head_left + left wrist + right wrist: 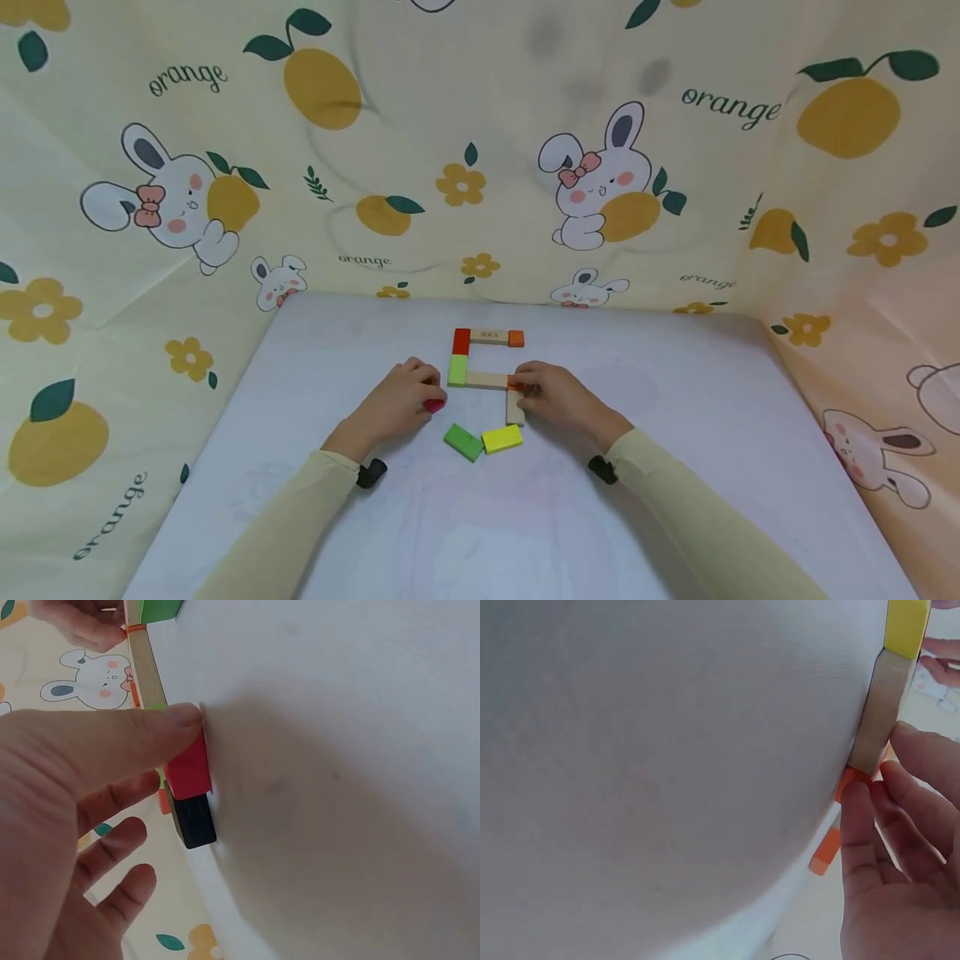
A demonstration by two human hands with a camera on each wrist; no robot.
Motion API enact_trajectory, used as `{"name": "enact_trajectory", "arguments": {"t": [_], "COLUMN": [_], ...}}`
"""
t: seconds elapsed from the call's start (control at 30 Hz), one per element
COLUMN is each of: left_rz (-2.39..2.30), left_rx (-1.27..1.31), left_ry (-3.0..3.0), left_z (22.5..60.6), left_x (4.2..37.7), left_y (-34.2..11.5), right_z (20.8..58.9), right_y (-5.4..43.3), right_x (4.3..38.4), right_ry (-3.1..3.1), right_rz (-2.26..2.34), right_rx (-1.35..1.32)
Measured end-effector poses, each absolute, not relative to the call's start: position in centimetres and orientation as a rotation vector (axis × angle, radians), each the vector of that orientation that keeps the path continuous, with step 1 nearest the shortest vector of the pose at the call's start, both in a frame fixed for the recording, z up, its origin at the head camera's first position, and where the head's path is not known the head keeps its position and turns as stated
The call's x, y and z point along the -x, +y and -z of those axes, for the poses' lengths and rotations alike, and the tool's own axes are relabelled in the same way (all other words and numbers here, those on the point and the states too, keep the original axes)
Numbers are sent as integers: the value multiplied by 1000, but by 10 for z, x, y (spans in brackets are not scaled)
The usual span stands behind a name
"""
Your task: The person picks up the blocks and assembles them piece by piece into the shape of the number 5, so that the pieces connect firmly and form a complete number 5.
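My left hand (pixel 397 398) pinches a red block (pixel 189 766) beside the left of the block outline. Its thumb lies on the near face, and a black block (pixel 193 821) adjoins the red one in the left wrist view. My right hand (pixel 561 400) has its fingertips at an orange block (pixel 853 782) on the outline's right corner. The thumb touches the edge of a plain wooden block (pixel 880 712) running down from it. Below lie a yellow block (pixel 502 438) and a tilted green block (pixel 463 442), close end to end.
Farther back, a second red block (pixel 461 342) and a light green block (pixel 457 371) form the outline's left side. Plain wooden blocks (pixel 489 336) extend right from them, the upper one ending in another orange block (pixel 516 338). A patterned cloth (pixel 465 108) stands behind the white table (pixel 675 375).
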State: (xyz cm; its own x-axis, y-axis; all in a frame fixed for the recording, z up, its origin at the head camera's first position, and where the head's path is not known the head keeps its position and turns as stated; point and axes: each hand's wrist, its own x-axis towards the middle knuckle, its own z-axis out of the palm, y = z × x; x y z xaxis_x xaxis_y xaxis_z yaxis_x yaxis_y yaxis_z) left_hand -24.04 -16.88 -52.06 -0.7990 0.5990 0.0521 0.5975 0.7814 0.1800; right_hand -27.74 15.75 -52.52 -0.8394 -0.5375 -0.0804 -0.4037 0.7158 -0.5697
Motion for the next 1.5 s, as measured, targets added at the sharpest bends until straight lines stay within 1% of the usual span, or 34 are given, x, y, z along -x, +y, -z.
{"name": "enact_trajectory", "arguments": {"t": [0.23, 0.4, 0.47, 0.63, 0.77, 0.9, 1.17, 1.5], "left_rz": [-301, -323, -352, -383, -404, -410, -489, -498], "left_rx": [-1006, -1023, -1029, -1009, -988, -1001, -1008, -998], "left_ry": [2926, 2893, 2878, 2862, 2853, 2838, 2774, 2770], "left_z": [522, 525, 525, 522, 517, 514, 512, 519], "left_x": [239, 239, 238, 235, 234, 234, 233, 231], "left_y": [-167, -166, -165, -166, -166, -164, -157, -155], "right_z": [524, 520, 518, 511, 507, 507, 514, 521], "right_y": [159, 170, 176, 183, 180, 170, 150, 144], "right_x": [274, 261, 251, 220, 199, 186, 180, 180], "right_ry": [2691, 2745, 2777, 2787, 2789, 2758, 2713, 2729], "right_rz": [853, 1003, 979, 747, 591, 490, 462, 385], "right_rx": [756, 757, 846, 1166, 1327, 1439, 1530, 1557]}}
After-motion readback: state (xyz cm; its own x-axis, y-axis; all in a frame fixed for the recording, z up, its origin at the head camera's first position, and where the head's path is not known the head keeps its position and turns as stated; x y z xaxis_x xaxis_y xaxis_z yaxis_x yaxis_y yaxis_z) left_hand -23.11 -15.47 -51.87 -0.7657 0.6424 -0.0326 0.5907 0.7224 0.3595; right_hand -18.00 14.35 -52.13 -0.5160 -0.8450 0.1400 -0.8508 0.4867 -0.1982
